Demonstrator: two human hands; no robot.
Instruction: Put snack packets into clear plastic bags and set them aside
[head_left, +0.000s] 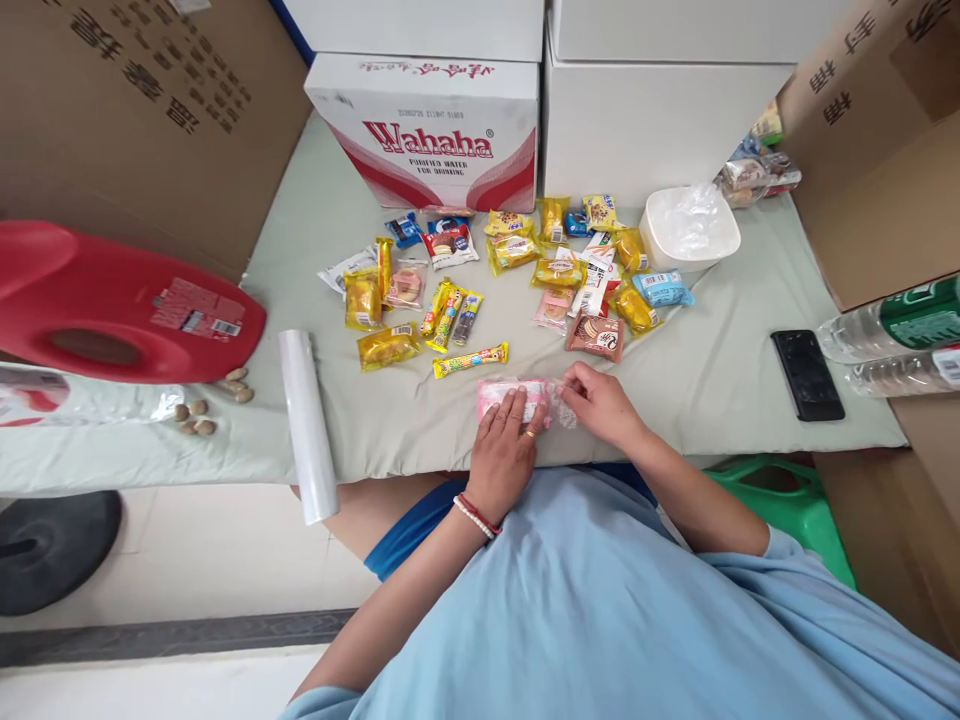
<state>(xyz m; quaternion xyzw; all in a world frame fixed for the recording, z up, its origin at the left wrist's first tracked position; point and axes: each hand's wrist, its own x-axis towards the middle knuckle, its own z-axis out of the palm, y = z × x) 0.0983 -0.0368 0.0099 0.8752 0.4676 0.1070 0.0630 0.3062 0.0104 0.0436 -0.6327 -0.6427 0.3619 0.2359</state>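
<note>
Pale-green tablecloth (397, 425); Wahaha carton (427, 140) behind. Left hand (504, 445) flat on pink packet (489, 394), fingers nearly together. Right hand (596, 400) pinches clear film (564, 413).

I am holding my left hand (507, 445) flat, palm down, its fingers pointing forward. My left forearm (416, 595) is slanting forward and inward. Just beside, my right hand (598, 402) is pinching, thumb and forefinger drawn close together, the other fingers curling, while my right forearm (694, 492) is angling inward.
</note>
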